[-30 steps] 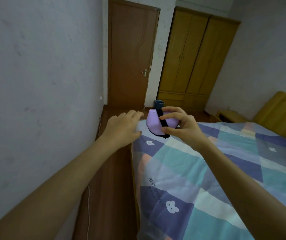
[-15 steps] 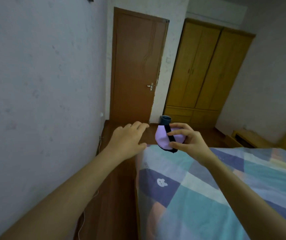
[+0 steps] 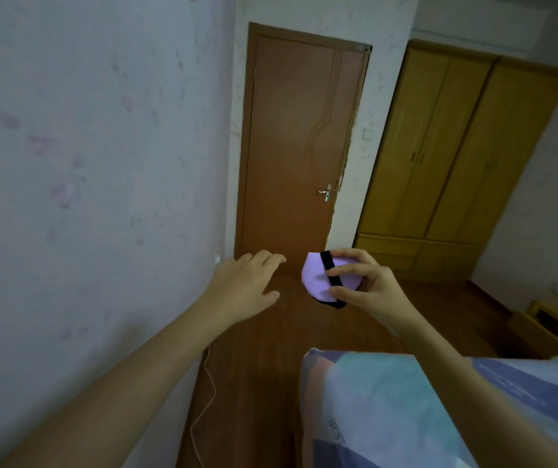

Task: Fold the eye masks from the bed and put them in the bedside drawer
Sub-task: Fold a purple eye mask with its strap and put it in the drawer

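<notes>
- Carrying is the step in hand, by my reading: your right hand (image 3: 368,285) pinches a folded purple eye mask (image 3: 321,280) between thumb and curled fingers, its black strap (image 3: 330,268) wrapped across the fold.
- You hold the mask in the air beyond the foot corner of the bed (image 3: 406,407), over the wooden floor (image 3: 271,366); it touches nothing but your fingers.
- Your left hand (image 3: 244,285) reaches forward beside it, fingers straight and relaxed, holding nothing.
- Folding looks done for this mask, so what remains is getting it into the bedside drawer.
- You cannot see that drawer here. A low wooden unit (image 3: 547,329) stands at the right edge, well apart from the mask, but whether it is the bedside piece I cannot tell.
- Your next move calls for turning toward the drawer while keeping the pinch firm, since a folded mask will likely spring open if your thumb slackens.
- Your free left hand is the natural one to pull the drawer out.
- Watch the white cable (image 3: 203,400) trailing along the floor near the wall (image 3: 85,197).
</notes>
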{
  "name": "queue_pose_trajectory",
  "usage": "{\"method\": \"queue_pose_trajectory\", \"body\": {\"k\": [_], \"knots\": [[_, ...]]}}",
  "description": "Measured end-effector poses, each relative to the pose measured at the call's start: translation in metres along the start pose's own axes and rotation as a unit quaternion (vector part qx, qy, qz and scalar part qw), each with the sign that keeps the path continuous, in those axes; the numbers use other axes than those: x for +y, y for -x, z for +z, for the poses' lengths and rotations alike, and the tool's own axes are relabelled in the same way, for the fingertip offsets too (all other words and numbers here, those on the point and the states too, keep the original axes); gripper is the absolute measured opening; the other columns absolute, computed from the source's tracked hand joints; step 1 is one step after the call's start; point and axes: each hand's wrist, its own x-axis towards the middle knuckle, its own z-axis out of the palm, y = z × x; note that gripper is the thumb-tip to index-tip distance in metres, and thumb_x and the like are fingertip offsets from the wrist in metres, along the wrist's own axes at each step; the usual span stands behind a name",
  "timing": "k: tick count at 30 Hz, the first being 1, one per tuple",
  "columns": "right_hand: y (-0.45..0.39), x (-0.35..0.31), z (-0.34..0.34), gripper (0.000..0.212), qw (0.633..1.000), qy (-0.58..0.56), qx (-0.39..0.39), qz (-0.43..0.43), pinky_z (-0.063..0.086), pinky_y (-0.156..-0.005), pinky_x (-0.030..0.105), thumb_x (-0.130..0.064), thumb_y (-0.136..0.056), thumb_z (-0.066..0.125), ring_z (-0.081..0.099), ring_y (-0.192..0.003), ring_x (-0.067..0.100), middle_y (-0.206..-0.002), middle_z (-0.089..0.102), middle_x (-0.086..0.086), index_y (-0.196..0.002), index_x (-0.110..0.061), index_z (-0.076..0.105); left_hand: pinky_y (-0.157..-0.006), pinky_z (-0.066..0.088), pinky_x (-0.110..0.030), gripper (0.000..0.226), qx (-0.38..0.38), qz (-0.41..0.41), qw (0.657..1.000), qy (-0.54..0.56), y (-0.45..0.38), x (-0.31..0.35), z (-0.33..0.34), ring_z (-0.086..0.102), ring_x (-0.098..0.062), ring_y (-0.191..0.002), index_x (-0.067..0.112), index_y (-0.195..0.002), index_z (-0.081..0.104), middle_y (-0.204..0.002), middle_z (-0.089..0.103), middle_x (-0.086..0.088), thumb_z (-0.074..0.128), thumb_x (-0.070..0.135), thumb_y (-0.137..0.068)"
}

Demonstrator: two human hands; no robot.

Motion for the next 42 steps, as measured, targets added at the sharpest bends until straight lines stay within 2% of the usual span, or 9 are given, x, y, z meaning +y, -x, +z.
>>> {"method": "queue_pose_trajectory", "body": {"k": [3, 9, 15, 20, 25, 28, 33, 36, 42], "knots": [[-0.06, 0.031, -0.007, 0.024, 1.0, 0.012, 0.019, 0.0, 0.048, -0.099, 0.033, -0.02, -0.074, 0.079, 0.043, -0.123, -0.004, -0.126, 0.049, -0.024, -0.094, -0.032, 0.075, -0.094, 0.043, -0.036, 0.06, -0.006, 0.02, 1.0, 0.013, -0.066, -0.033, 0.023, 0.046, -0.016, -0.126, 0.027, -0.144, 0.027, -0.147, 0.038, 0.005, 0.05, 0.044, -0.092], [-0.176, 0.117, -0.023, 0.025, 0.997, 0.038, 0.059, -0.015, 0.049, -0.093, 0.023, -0.018, -0.073, 0.08, 0.041, -0.124, -0.007, -0.125, 0.048, -0.03, -0.092, -0.033, 0.075, -0.084, 0.042, -0.032, 0.06, 0.014, 0.057, 0.998, 0.02, -0.198, -0.09, 0.084, 0.049, -0.015, -0.119, 0.028, -0.144, 0.027, -0.144, 0.04, 0.007, 0.049, 0.046, -0.091], [-0.307, 0.216, -0.032, 0.024, 0.996, 0.041, 0.072, -0.022, 0.048, -0.092, 0.028, -0.015, -0.075, 0.079, 0.042, -0.127, 0.002, -0.13, 0.05, -0.014, -0.093, -0.03, 0.075, -0.083, 0.04, -0.031, 0.059, 0.023, 0.061, 0.998, 0.004, -0.335, -0.146, 0.137, 0.049, -0.016, -0.118, 0.028, -0.143, 0.028, -0.144, 0.041, 0.006, 0.051, 0.044, -0.091], [-0.405, 0.278, -0.04, 0.023, 0.997, 0.041, 0.057, -0.022, 0.046, -0.085, 0.009, -0.018, -0.075, 0.079, 0.041, -0.126, 0.0, -0.13, 0.048, -0.016, -0.095, -0.029, 0.075, -0.083, 0.04, -0.031, 0.059, 0.025, 0.064, 0.998, 0.001, -0.434, -0.19, 0.172, 0.049, -0.016, -0.118, 0.027, -0.143, 0.028, -0.144, 0.042, 0.005, 0.051, 0.044, -0.091], [-0.491, 0.348, -0.051, 0.023, 0.998, 0.046, 0.052, -0.011, 0.049, -0.086, 0.013, -0.019, -0.073, 0.079, 0.042, -0.126, 0.002, -0.131, 0.048, -0.013, -0.095, -0.028, 0.075, -0.087, 0.041, -0.034, 0.059, 0.039, 0.083, 0.996, 0.004, -0.541, -0.23, 0.22, 0.05, -0.016, -0.116, 0.029, -0.142, 0.029, -0.142, 0.042, 0.008, 0.051, 0.045, -0.09], [-0.533, 0.394, -0.064, 0.024, 0.995, 0.059, 0.075, 0.014, 0.054, -0.089, 0.03, -0.019, -0.073, 0.079, 0.042, -0.124, -0.002, -0.131, 0.047, -0.015, -0.096, -0.025, 0.075, -0.087, 0.042, -0.035, 0.058, 0.041, 0.112, 0.993, 0.014, -0.614, -0.246, 0.258, 0.05, -0.015, -0.116, 0.029, -0.141, 0.03, -0.142, 0.041, 0.009, 0.051, 0.045, -0.089], [-0.581, 0.466, -0.113, 0.025, 0.985, 0.087, 0.127, 0.071, 0.051, -0.094, 0.045, -0.019, -0.074, 0.079, 0.042, -0.127, 0.006, -0.132, 0.047, -0.013, -0.097, -0.028, 0.075, -0.086, 0.043, -0.036, 0.058, 0.02, 0.181, 0.982, 0.048, -0.744, -0.24, 0.324, 0.05, -0.016, -0.118, 0.029, -0.141, 0.029, -0.142, 0.041, 0.008, 0.05, 0.045, -0.09], [-0.592, 0.505, -0.154, 0.028, 0.976, 0.098, 0.164, 0.103, 0.05, -0.095, 0.044, -0.019, -0.074, 0.079, 0.043, -0.128, 0.008, -0.13, 0.048, -0.017, -0.093, -0.038, 0.074, -0.086, 0.043, -0.036, 0.057, 0.014, 0.233, 0.97, 0.072, -0.817, -0.214, 0.361, 0.05, -0.017, -0.119, 0.029, -0.141, 0.03, -0.142, 0.042, 0.007, 0.05, 0.044, -0.09], [-0.594, 0.589, -0.246, 0.026, 0.95, 0.149, 0.229, 0.15, 0.05, -0.096, 0.037, -0.018, -0.074, 0.08, 0.047, -0.124, 0.001, -0.13, 0.05, -0.015, -0.095, -0.033, 0.074, -0.078, 0.033, -0.031, 0.057, 0.012, 0.339, 0.935, 0.101, -0.948, -0.133, 0.435, 0.046, -0.017, -0.122, 0.029, -0.141, 0.029, -0.144, 0.039, 0.008, 0.05, 0.044, -0.091]]}}
